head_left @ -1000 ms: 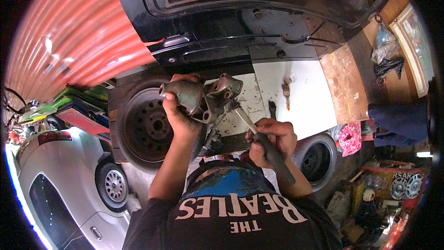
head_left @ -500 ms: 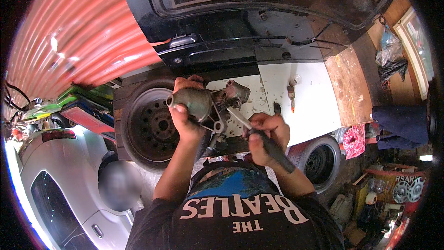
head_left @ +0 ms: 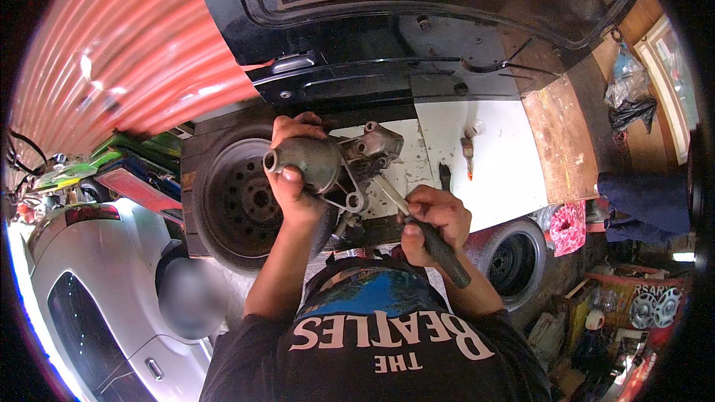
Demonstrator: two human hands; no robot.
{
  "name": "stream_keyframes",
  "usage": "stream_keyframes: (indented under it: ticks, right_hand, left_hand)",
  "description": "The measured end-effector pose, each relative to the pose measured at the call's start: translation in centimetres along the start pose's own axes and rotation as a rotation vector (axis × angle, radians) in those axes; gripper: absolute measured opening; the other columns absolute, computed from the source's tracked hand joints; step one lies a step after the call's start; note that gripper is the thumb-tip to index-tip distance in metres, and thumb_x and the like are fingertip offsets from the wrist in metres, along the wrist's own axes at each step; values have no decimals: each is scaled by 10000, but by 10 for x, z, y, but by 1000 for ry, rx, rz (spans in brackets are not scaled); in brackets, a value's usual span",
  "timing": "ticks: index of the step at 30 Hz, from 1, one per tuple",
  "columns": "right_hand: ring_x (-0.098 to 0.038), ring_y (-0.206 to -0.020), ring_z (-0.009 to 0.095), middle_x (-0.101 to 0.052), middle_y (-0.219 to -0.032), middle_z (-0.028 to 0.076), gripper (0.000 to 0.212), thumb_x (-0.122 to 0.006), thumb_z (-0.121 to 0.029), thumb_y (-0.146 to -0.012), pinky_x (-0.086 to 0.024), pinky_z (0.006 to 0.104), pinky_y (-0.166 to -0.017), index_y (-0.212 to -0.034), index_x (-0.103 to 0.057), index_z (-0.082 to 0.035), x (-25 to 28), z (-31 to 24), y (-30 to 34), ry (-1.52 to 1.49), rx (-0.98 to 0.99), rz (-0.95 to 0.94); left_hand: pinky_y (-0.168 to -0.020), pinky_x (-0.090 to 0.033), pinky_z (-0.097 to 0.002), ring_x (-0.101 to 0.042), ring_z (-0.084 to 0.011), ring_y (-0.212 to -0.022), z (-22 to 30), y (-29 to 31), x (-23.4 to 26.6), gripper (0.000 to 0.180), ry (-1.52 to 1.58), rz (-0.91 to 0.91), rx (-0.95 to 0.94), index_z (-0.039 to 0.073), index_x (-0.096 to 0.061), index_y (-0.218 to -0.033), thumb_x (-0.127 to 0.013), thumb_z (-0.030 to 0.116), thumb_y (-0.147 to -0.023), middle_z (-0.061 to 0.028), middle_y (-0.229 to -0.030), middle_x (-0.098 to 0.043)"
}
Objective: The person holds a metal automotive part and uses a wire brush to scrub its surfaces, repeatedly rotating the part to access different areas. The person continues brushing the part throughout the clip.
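My left hand (head_left: 295, 197) is wrapped round the cylindrical body of a grimy cast-metal housing (head_left: 314, 165). The housing has a round opening at its left end, a flange with bolt eyes, and a bracket-like section on the right. In my right hand (head_left: 438, 217) is a scraper-like tool (head_left: 449, 259) with a thick dark handle and a flat pale blade. Its blade points up and left, with the tip at the housing's right section; I cannot tell whether it touches. Both hands are raised over the work table, near my body.
A wheel with a steel rim (head_left: 246, 197) lies left, under the housing. On the white board (head_left: 499, 167) are a brush (head_left: 468, 155) and a small dark item (head_left: 445, 176). Another tyre (head_left: 514, 260) is at right. A black vehicle panel (head_left: 350, 52) stands behind; a silver car (head_left: 112, 290) is at left.
The housing has turned slightly in my left hand, so its right section shows more. The tool has shifted a little right and down, and its handle has swung slightly.
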State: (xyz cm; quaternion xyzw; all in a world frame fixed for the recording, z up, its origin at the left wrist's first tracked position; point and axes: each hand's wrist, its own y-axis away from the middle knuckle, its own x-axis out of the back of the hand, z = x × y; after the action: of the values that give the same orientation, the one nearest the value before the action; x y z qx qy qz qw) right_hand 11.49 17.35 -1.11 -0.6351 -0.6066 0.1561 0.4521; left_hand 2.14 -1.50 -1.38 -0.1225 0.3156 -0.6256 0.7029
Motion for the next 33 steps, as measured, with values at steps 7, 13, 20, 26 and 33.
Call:
stream_keyframes:
  ticks: [7,13,20,26,33]
  right_hand:
    - [-645,-621,252,-622,-813,175,243,-665,-198,-872,-526,336,-519,-924,-496,-31,-5,-15,-8,120,70,-34]
    - [-656,-672,254,-660,-806,112,268,-738,-283,-789,-530,351,-611,-874,-561,-100,-2,-1,27,52,-130,361]
    - [-657,-700,224,-652,-896,154,342,-738,-260,-825,-529,316,-603,-972,-504,-59,-17,3,29,-28,-207,310]
    - [-697,-739,253,-706,-852,108,299,-750,-187,-734,-544,359,-674,-961,-583,-88,-13,6,21,107,-137,186]
    - [-678,-643,276,-679,-751,101,246,-723,-235,-756,-526,357,-572,-838,-555,-75,-14,4,15,122,-172,310]
  left_hand:
    - [-900,-400,-419,-532,-286,-980,-3,3,-3,761,66,17,15,-31,-634,-883,-536,720,-811,-110,-893,-547]
    - [-894,-397,-401,-527,-272,-963,-11,1,8,713,-22,-2,-15,-38,-627,-900,-548,667,-831,-113,-889,-554]
    - [-860,-402,-371,-532,-248,-957,-16,6,2,646,108,59,65,-43,-621,-921,-571,598,-848,-114,-923,-554]
    - [-858,-409,-376,-546,-260,-961,-19,4,8,669,-28,4,6,-46,-642,-931,-596,612,-821,-124,-934,-559]
    - [-875,-410,-388,-551,-270,-977,-13,6,10,721,-160,-14,-28,-44,-650,-904,-607,667,-795,-126,-911,-565]
